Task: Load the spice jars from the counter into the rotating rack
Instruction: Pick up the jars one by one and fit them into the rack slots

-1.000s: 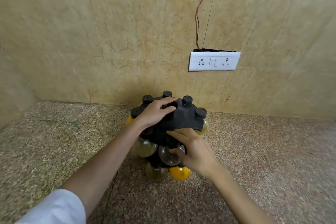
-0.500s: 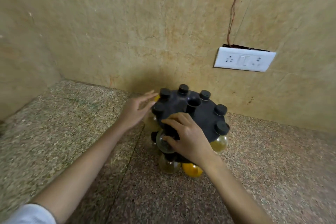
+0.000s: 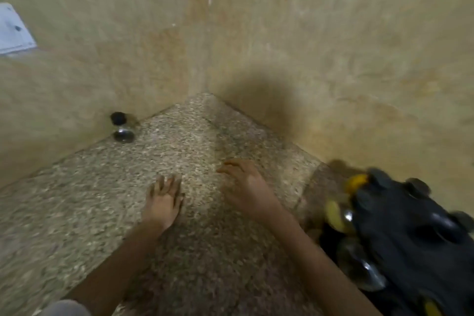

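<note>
Grips: left grip (image 3: 164, 200) and right grip (image 3: 246, 187) both apart, empty.
Spice jar (image 3: 121, 127): well ahead-left of left grip; a hasty reach may topple it.
Rotating rack (image 3: 410, 238): just right of right grip; the forearm may bump it.

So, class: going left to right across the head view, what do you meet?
In order: wall plate → jar → left hand → right hand → rack.
</note>
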